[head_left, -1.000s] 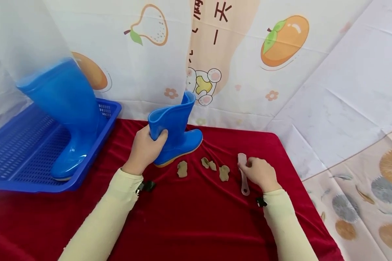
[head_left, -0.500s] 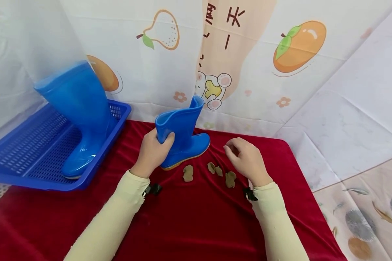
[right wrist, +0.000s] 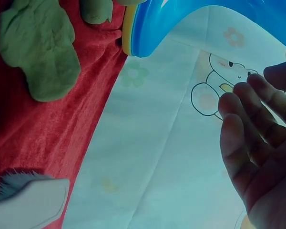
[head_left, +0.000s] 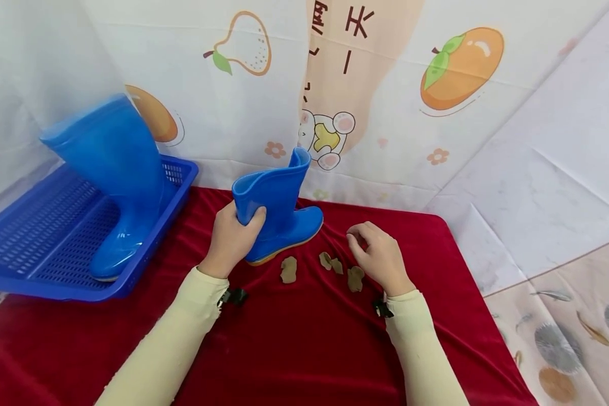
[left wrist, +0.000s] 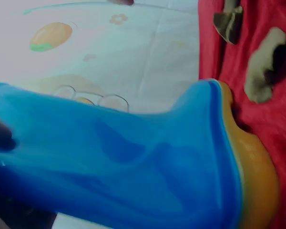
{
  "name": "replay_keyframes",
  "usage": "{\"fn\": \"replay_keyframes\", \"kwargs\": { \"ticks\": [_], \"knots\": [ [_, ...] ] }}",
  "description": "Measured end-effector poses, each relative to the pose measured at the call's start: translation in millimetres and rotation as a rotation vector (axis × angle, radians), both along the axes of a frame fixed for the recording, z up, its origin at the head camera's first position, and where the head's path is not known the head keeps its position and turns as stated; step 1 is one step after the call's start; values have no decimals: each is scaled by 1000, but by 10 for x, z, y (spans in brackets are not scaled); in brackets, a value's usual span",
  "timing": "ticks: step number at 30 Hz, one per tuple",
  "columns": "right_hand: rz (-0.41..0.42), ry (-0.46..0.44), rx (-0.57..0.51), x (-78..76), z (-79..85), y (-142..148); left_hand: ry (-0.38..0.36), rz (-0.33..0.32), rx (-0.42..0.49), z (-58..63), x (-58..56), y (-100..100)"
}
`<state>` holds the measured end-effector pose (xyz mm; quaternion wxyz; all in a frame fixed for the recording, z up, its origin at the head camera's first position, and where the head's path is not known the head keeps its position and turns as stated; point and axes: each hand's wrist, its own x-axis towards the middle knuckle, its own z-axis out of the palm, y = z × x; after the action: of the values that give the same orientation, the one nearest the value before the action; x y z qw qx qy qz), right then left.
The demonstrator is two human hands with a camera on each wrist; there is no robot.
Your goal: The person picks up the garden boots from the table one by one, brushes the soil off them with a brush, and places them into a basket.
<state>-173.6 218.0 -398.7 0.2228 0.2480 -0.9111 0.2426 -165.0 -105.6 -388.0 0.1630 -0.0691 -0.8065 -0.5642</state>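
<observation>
My left hand [head_left: 232,239] grips the shaft of a blue rain boot [head_left: 279,217] below its rim, thumb on the near side. The boot has a yellow-orange sole [left wrist: 255,181] and tilts slightly over the table's far part. To its right, my right hand [head_left: 383,254] hovers with loosely bent fingers [right wrist: 233,138] and holds nothing. Several brown, clay-like flat lumps [head_left: 288,269] lie on the red cloth between the hands. A white-backed brush [right wrist: 33,205] with bristles on the cloth side shows in the right wrist view; in the head view the right hand and forearm hide it.
A blue perforated plastic basket [head_left: 182,186] stands on the left, with a second blue rain boot [head_left: 127,175] leaning in it. Red velvet cloth [head_left: 304,338] covers the table. A white printed curtain [head_left: 223,124] hangs right behind the table's far edge.
My right hand has let go of the brush and moved left and up, toward the boot, then stayed nearly still. The left hand keeps its hold on the boot.
</observation>
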Motion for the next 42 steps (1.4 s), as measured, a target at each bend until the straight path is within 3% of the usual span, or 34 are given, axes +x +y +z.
{"fn": "replay_keyframes", "kwargs": {
  "ticks": [6,8,11,15,19,25,28,31,34,38,42],
  "knots": [
    [0,-9,-19,-40,1,-122,-126,-89,-62,-292,-26,-254],
    [1,-23,-20,-56,-4,-149,-96,-73,-91,-375,-29,-296],
    [3,-42,-23,-68,-13,-175,7,18,-139,-424,-43,-316],
    [-3,-50,-39,-69,-24,-179,154,177,-173,-311,-44,-356],
    [-11,-47,-45,-81,-26,-167,324,314,-202,-59,-3,-474],
    [-24,-24,-64,-111,-16,-136,473,436,-197,283,44,-740],
    [-22,-20,-68,-125,-17,-134,451,515,-89,396,56,-902],
    [-22,-30,-63,-135,-25,-143,364,591,66,510,60,-1080],
    [-29,-39,-61,-140,-32,-150,257,623,190,661,84,-1230],
    [-40,-51,-57,-142,-37,-148,163,658,202,767,72,-1448],
    [-47,-53,-52,-137,-47,-130,70,711,163,674,-18,-1743]
  ]
}}
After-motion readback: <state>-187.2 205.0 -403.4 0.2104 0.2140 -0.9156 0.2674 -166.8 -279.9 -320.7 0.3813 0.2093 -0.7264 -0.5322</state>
